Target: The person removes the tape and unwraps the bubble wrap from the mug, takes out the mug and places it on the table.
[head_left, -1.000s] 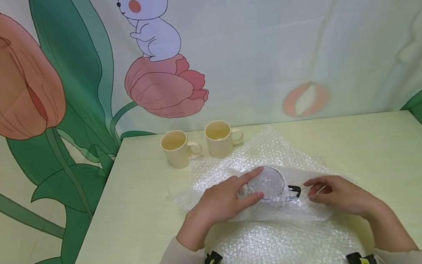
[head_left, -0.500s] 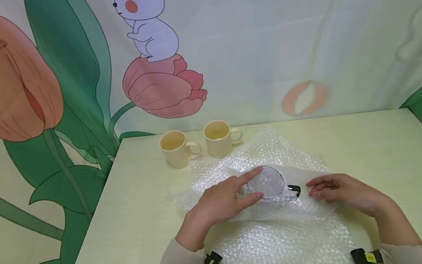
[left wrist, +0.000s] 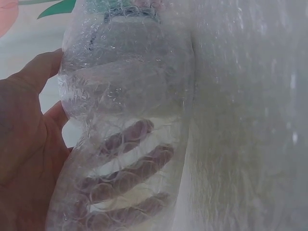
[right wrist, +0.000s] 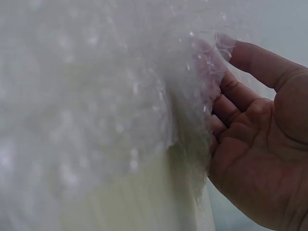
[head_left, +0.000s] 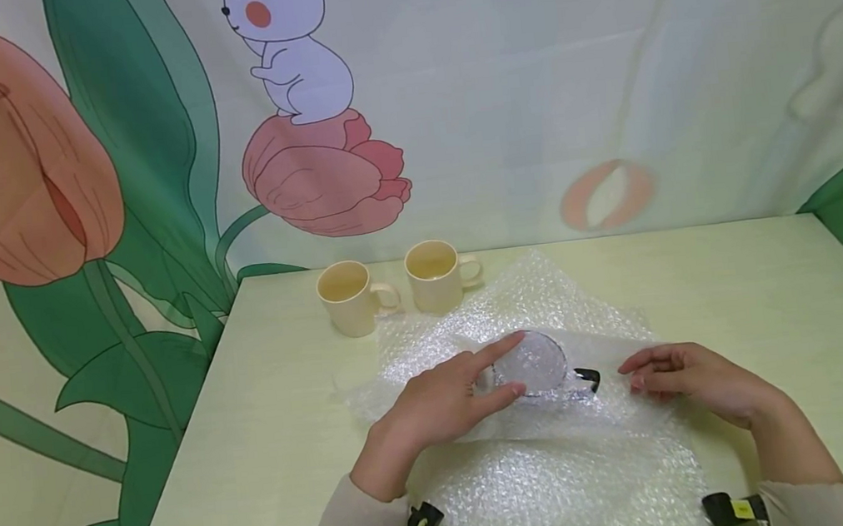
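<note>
A round, clear-topped thing (head_left: 536,363) with a black hooked part (head_left: 590,378) at its right lies wrapped in bubble wrap (head_left: 561,485). My left hand (head_left: 441,399) holds it from the left, index finger at its far rim and thumb at the near rim. Through the wrap (left wrist: 125,82) in the left wrist view, more fingers (left wrist: 134,175) of this hand show behind the film. My right hand (head_left: 691,381) pinches the right part of the wrap, fingers bent. In the right wrist view the fingertips of the right hand (right wrist: 264,134) are partly covered by film (right wrist: 96,96).
Two cream mugs, the left mug (head_left: 353,311) and the right mug (head_left: 436,287), stand at the back left of the pale table (head_left: 257,444). A printed cloth (head_left: 492,123) hangs behind. Black wrist straps (head_left: 425,519) sit by the sleeves.
My right hand has shifted slightly right, away from the black hooked part. My left hand stays on the wrapped thing. The whole head view has drifted a little.
</note>
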Motion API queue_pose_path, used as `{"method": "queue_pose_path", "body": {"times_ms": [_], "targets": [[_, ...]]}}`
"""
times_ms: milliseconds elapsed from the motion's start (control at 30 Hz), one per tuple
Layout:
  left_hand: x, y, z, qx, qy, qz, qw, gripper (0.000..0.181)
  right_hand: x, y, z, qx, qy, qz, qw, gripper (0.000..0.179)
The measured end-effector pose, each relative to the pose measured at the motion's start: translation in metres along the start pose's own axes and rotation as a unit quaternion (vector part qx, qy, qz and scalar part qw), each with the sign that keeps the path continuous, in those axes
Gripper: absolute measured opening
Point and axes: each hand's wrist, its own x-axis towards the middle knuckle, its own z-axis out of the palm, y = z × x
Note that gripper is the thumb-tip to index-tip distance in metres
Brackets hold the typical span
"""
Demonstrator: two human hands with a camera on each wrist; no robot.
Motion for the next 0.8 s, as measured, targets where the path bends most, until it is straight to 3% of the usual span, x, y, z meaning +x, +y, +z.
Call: {"method": "queue_pose_path", "body": {"times_ms": [367, 800], "targets": [[0.001, -0.001, -0.001, -0.012, -0.001, 0.015, 0.9998, 0.062, 0.000, -0.001, -0.002, -0.005, 0.003, 0.003, 1.0000, 0.041], [-0.002, -0.003, -0.005, -0.003, 0.012, 0.027, 0.9995, 0.066, -0.006, -0.023, 0.012, -0.081, -0.014, -0.020, 0.9964, 0.034]]}}
